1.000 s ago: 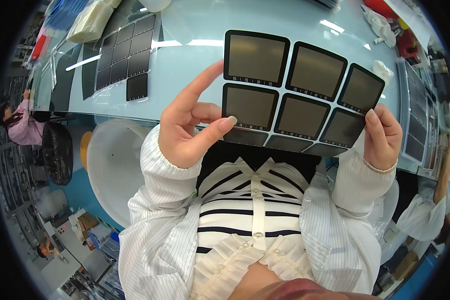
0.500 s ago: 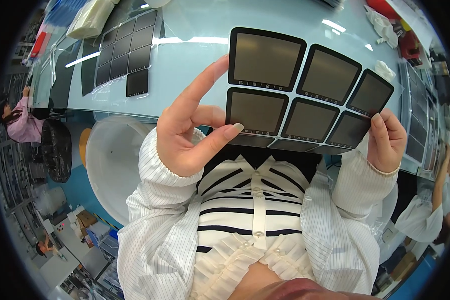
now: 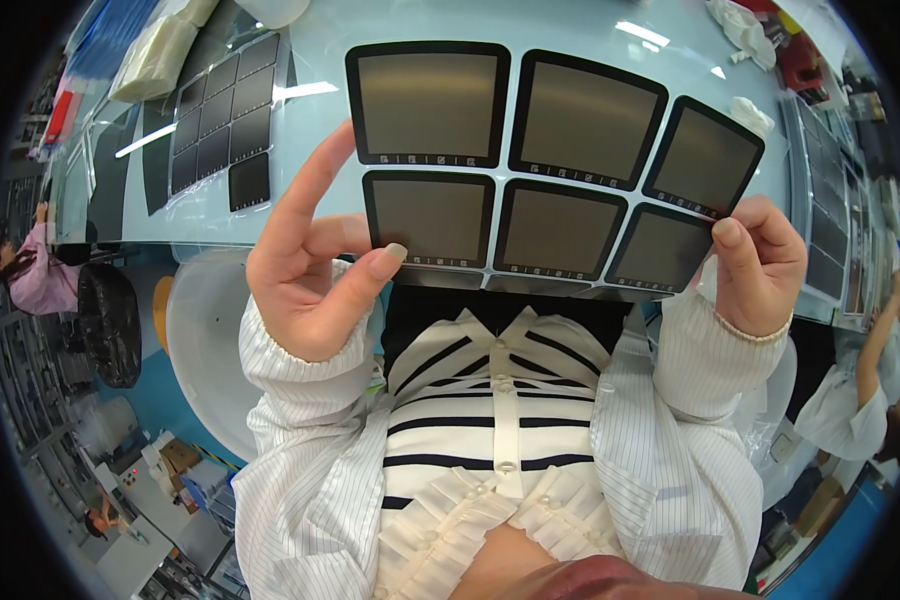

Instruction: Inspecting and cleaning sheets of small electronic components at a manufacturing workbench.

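Between my hands I hold up a clear sheet of dark panels (image 3: 429, 105), rounded grey rectangles with black borders and small marks along their lower edges. It is tilted above the table's near edge, and its lowest row is seen only at a steep slant. My left hand (image 3: 310, 260) grips the left edge, thumb in front and forefinger stretched up along the side. At the right edge, my right hand (image 3: 763, 265) pinches the sheet between thumb and curled fingers. A similar panel sheet (image 3: 218, 112) lies on the table to the left.
The glass-topped table (image 3: 315, 130) bears plastic bags (image 3: 160, 55) at the far left and crumpled white tissue (image 3: 745, 35) at the far right. More panel sheets (image 3: 828, 205) lie at right. A white bin (image 3: 205, 345) stands below the left edge. Other people sit at both sides.
The held sheet has shifted to the left and turned to face me more squarely. My left hand moved left with it; my right hand has barely moved.
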Available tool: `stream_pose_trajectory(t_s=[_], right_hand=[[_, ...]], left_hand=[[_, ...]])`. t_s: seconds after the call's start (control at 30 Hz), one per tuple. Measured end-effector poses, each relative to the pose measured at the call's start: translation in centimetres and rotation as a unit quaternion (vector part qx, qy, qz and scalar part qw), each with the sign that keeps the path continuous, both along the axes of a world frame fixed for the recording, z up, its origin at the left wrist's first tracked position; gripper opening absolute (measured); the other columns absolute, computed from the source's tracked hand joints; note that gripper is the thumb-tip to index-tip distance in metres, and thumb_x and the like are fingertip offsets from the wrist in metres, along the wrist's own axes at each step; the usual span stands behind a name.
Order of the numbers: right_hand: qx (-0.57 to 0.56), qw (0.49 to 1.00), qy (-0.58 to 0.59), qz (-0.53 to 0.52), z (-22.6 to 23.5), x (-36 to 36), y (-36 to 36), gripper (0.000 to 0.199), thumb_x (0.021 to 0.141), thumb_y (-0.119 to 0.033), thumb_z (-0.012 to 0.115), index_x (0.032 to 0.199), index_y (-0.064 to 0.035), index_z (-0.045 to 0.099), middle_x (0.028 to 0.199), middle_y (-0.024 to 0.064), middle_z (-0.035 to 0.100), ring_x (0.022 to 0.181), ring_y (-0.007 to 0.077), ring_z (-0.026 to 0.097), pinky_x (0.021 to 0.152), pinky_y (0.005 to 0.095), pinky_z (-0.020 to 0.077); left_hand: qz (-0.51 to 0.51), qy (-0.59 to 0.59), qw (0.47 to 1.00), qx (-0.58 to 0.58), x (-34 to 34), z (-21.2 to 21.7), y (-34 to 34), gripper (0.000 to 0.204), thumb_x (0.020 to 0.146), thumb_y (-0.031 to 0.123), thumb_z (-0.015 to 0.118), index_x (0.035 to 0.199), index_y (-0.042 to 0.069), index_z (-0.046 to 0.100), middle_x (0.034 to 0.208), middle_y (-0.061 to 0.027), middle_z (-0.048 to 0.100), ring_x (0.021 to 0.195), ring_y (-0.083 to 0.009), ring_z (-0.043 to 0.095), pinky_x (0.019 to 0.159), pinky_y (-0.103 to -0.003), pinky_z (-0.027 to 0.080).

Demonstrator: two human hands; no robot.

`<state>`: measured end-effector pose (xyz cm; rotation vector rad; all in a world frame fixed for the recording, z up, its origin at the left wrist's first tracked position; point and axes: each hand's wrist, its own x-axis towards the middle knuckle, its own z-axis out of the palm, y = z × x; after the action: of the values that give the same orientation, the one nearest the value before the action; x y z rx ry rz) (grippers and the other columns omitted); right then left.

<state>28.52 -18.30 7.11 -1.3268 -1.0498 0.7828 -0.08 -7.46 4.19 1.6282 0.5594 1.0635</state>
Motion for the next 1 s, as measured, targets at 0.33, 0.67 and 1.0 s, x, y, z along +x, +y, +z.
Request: stream_pose_trajectory(t_s=[0.33, 0.67, 1.0], right_hand=[[0.021, 1.0, 0.015, 0.012, 0.3, -0.4, 0.0, 0.009, 0.077, -0.001, 0.065, 0.074, 0.0025, 0.057, 0.065, 0.0077, 0.06, 0.048, 0.0112, 0.056, 0.045, 0.02, 0.0434], [0.024, 0.999, 0.011, 0.027, 0.6, -1.0, 0.1, 0.008, 0.077, -0.001, 0.066, 0.079, 0.0032, 0.059, 0.067, 0.0084, 0.062, 0.049, 0.0099, 0.055, 0.046, 0.0183, 0.0428], [0.106, 0.989, 0.055, -0.082, 0.5, -1.8, 1.6, 0.009, 0.08, -0.006, 0.065, 0.083, 0.0014, 0.062, 0.067, 0.004, 0.06, 0.053, 0.007, 0.053, 0.045, 0.0176, 0.0382]], left_hand=[[-0.033, -0.036, 0.998, 0.027, -0.5, -0.4, 0.5, 0.065, 0.074, -0.012, 0.055, 0.132, -0.013, 0.025, 0.092, -0.0195, 0.065, 0.082, -0.018, 0.065, 0.076, -0.022, 0.046], [-0.021, -0.041, 0.998, 0.031, -1.0, -0.6, 0.8, 0.064, 0.076, -0.01, 0.057, 0.133, -0.011, 0.026, 0.091, -0.0181, 0.066, 0.082, -0.0178, 0.065, 0.076, -0.023, 0.048], [-0.037, -0.128, 0.986, -0.102, 0.6, -2.1, 0.7, 0.068, 0.079, 0.022, 0.069, 0.129, -0.009, 0.034, 0.115, -0.0161, 0.055, 0.104, -0.0193, 0.054, 0.089, -0.028, 0.04]])
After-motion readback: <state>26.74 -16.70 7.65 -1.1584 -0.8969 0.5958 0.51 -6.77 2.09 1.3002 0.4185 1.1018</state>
